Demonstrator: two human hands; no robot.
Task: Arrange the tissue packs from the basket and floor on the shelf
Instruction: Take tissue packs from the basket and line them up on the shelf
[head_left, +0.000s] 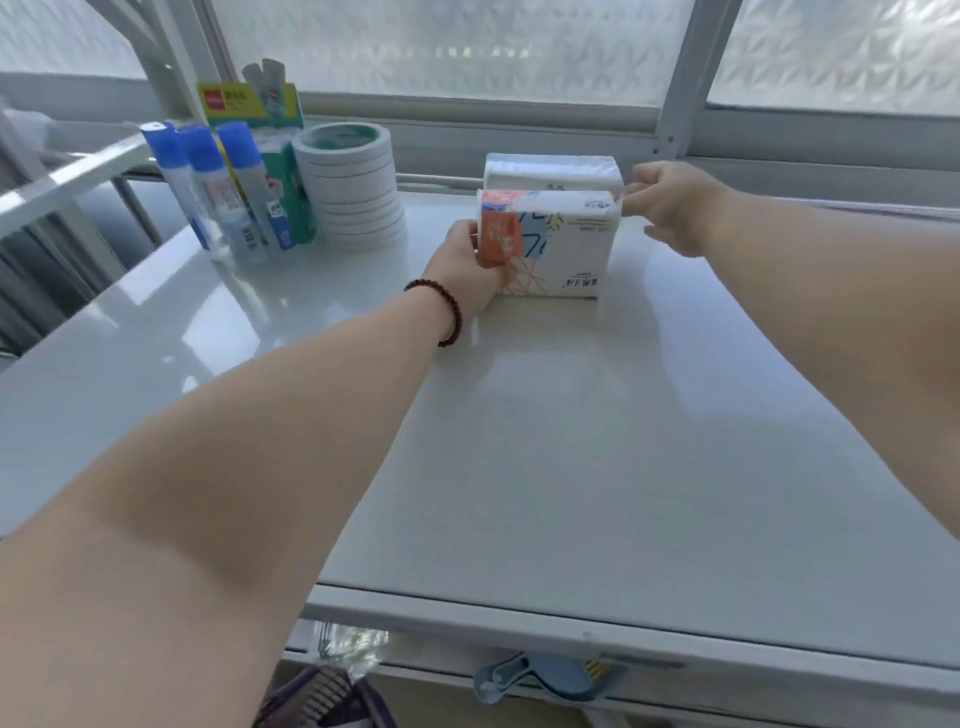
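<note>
Two tissue packs stand upright, one behind the other, at the back of the white shelf top (571, 441). The front tissue pack (558, 249) is white with orange and blue print. A plain white tissue pack (550, 171) stands right behind it, close to the window frame. My left hand (470, 270), with a dark bead bracelet on the wrist, grips the front pack's left end. My right hand (670, 205) pinches the front pack's top right corner. The basket and floor packs are out of sight.
At the back left stand three blue-capped glue bottles (218, 192), a green-and-yellow box (270, 156) and a stack of tape rolls (353, 187). A blue clip (530, 675) hangs under the shelf's front edge. A frosted window runs behind.
</note>
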